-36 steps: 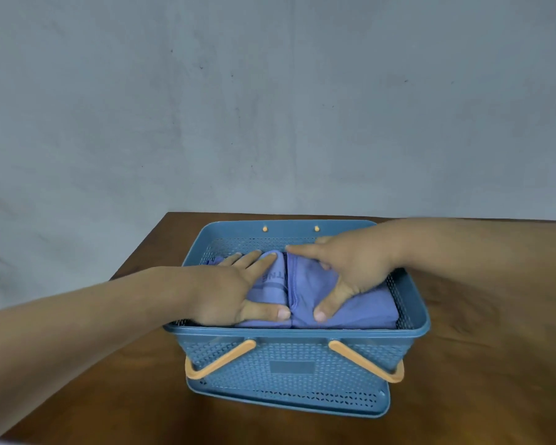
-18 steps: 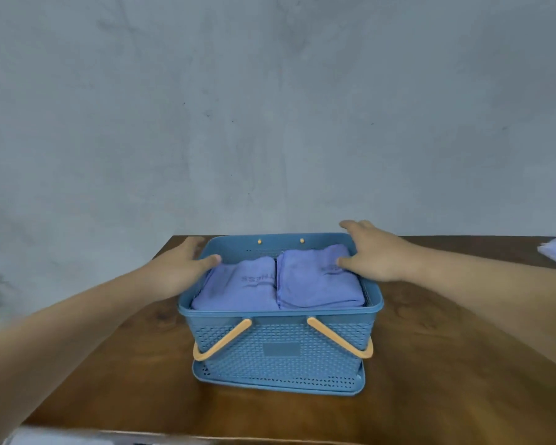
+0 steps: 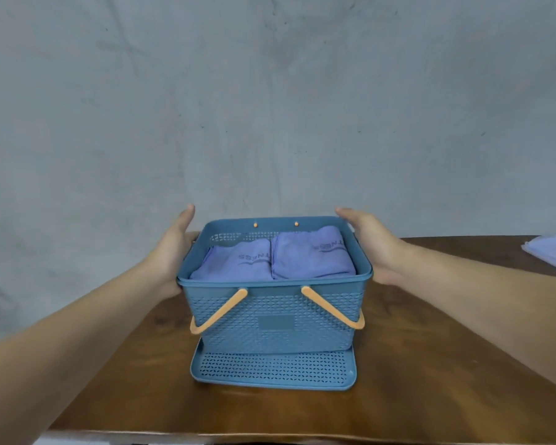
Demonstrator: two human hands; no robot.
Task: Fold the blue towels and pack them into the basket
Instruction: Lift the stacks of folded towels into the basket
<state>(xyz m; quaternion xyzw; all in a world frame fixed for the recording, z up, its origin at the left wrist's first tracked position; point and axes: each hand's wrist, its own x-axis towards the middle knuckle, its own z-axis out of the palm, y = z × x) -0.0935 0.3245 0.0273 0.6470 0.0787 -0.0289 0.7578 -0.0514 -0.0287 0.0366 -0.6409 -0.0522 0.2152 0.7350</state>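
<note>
A blue perforated basket [image 3: 321,329] with two orange handles stands in the middle of the wooden table [image 3: 430,364]. Inside it, two folded blue towels lie side by side, the left towel [image 3: 235,263] and the right towel [image 3: 312,256], both printed with dark lettering. My left hand [image 3: 174,252] presses flat against the basket's left side with straight fingers. My right hand [image 3: 371,245] presses flat against its right side the same way. Neither hand touches a towel.
A flat blue perforated tray [image 3: 270,369] lies under the basket and juts out toward me. More light blue cloth [image 3: 552,253] lies on the table at the far right edge. A grey wall stands right behind the table.
Both hands left the towels inside the basket and moved out to its left and right sides. More of the tray shows in front of the basket.
</note>
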